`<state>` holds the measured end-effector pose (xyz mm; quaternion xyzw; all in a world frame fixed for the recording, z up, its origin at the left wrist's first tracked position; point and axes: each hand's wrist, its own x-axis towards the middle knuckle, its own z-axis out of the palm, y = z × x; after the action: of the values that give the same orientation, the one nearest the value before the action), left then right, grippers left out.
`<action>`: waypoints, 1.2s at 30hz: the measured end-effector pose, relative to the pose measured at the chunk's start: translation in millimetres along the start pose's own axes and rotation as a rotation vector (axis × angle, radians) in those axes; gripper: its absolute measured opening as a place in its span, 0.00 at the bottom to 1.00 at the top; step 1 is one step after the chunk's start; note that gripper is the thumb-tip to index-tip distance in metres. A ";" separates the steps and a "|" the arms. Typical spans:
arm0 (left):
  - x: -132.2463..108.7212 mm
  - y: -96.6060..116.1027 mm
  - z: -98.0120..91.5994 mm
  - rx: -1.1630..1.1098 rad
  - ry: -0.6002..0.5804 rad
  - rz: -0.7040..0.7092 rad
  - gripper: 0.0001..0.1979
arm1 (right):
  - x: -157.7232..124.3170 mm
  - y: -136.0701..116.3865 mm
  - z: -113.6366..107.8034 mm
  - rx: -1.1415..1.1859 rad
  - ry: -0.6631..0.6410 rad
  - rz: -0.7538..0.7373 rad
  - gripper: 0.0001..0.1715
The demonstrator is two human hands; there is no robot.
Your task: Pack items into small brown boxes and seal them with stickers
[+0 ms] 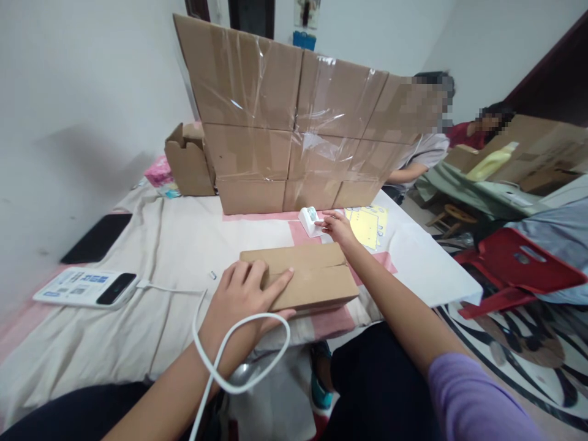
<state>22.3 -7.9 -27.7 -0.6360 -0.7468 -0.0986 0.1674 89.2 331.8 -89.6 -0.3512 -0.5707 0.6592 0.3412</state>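
A closed brown cardboard box lies near the front edge of the cloth-covered table. My left hand grips its left end, with the index finger along the top and the thumb at the near side. My right hand reaches past the box to a small white tape dispenser with a pale green roll in it. The right fingertips are at the dispenser's right side; whether tape is between them is too small to see. A white cable loops over my left wrist.
A tall taped cardboard panel stands across the back. Left are a white power bank, a black phone and an open carton. Yellow drawn paper lies right. Beyond are a red chair and two people.
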 end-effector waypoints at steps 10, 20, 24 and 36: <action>0.5 0.3 -0.2 0.003 -0.009 -0.007 0.32 | -0.1 -5.8 2.4 0.057 0.069 0.045 0.20; 0.9 0.0 1.0 -0.034 -0.027 -0.028 0.33 | 2.8 -8.1 3.9 0.154 0.103 -0.065 0.19; 1.0 0.2 1.2 -0.038 -0.025 -0.034 0.32 | 0.7 -7.3 0.0 0.112 0.065 -0.067 0.19; 1.9 0.6 1.9 -0.024 -0.019 -0.033 0.33 | -23.9 -5.5 -9.3 -0.193 0.070 0.060 0.14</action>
<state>22.5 -5.4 -28.7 -0.6265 -0.7575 -0.1042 0.1510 109.9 316.8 -83.3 -0.4222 -0.6086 0.5982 0.3058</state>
